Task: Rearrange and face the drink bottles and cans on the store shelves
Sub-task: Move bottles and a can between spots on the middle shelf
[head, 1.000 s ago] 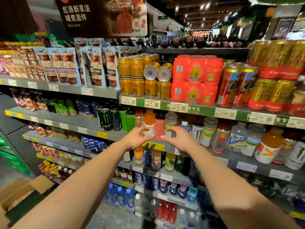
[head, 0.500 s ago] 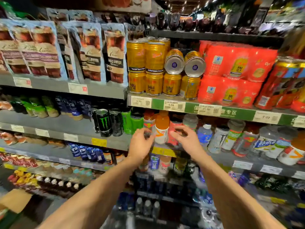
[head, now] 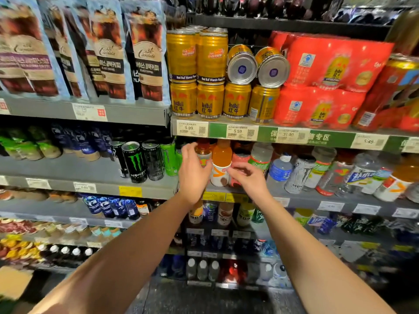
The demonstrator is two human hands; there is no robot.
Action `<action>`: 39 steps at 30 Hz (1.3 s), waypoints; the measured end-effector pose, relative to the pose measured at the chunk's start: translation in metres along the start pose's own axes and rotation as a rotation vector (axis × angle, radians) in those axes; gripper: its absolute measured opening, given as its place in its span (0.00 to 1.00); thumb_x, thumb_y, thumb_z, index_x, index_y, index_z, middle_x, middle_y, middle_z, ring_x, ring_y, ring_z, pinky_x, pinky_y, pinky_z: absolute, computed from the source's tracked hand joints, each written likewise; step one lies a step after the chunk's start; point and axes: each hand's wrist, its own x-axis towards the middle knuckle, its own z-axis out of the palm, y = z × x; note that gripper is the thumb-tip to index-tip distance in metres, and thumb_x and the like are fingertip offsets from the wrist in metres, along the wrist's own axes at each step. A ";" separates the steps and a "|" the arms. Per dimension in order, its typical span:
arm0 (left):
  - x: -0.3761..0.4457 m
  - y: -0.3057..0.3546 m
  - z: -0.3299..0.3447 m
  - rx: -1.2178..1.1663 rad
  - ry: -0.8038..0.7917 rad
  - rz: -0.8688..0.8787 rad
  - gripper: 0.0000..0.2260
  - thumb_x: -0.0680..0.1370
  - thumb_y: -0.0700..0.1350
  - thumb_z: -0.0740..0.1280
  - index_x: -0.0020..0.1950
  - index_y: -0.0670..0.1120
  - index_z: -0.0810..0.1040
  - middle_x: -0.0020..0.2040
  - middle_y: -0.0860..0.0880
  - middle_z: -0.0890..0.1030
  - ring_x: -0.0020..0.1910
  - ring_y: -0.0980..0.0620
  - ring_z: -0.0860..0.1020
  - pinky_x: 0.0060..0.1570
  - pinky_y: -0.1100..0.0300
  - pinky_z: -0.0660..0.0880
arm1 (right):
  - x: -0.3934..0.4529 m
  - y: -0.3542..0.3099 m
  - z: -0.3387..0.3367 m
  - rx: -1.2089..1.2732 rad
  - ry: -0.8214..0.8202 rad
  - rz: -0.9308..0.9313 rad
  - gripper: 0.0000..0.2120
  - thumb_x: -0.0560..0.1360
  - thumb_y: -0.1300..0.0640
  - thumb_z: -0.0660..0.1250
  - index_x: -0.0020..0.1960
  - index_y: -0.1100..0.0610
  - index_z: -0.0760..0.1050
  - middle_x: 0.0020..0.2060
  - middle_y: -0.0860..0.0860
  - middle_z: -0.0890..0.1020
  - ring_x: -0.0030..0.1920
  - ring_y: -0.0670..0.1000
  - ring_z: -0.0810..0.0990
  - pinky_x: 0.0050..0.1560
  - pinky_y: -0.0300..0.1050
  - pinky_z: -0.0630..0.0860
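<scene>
- The brown bottle stands at the front of the middle shelf, just right of the green can and touching the orange bottle on its other side.
- The left hand wraps round the brown bottle from the left, thumb up near the neck, fingers curled behind the body.
- The right hand is in front of the pink can, fingers loosely bent and spread; whether it touches the can or the orange bottle cannot be told.
- The orange bottle, with a white label at the bottom, stands upright between the two hands.
- Right of the pink can, a clear bottle, a small blue-label bottle and a white Monster can lean to the right in the row.
- Left of the green can stand the black Monster cans, upright and facing out.
- On the shelf above, gold Red Bull cans are stacked two high; two cans lie on their sides on top, bottoms outward.
- Red multipacks sit beside them to the right, coffee pouches to the left.
- Price tags line the shelf edge.
</scene>
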 end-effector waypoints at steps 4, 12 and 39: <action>0.026 0.003 0.004 0.158 -0.078 -0.069 0.22 0.78 0.49 0.72 0.64 0.38 0.69 0.63 0.40 0.73 0.55 0.38 0.79 0.41 0.52 0.70 | 0.003 0.006 0.002 0.014 0.001 0.059 0.15 0.69 0.53 0.79 0.53 0.58 0.83 0.45 0.52 0.87 0.45 0.50 0.84 0.54 0.55 0.82; 0.031 0.000 0.010 0.203 -0.129 -0.077 0.20 0.75 0.51 0.75 0.55 0.40 0.71 0.57 0.42 0.73 0.50 0.39 0.79 0.40 0.52 0.68 | 0.002 0.007 0.015 0.010 0.001 0.051 0.12 0.71 0.53 0.78 0.51 0.59 0.84 0.44 0.50 0.86 0.41 0.41 0.83 0.48 0.43 0.80; -0.022 -0.030 0.017 -0.244 0.117 -0.206 0.22 0.67 0.50 0.81 0.53 0.57 0.73 0.48 0.56 0.78 0.48 0.53 0.76 0.48 0.60 0.69 | -0.019 0.026 -0.031 -0.004 0.145 0.087 0.08 0.75 0.58 0.73 0.52 0.62 0.83 0.42 0.50 0.84 0.38 0.37 0.81 0.42 0.30 0.76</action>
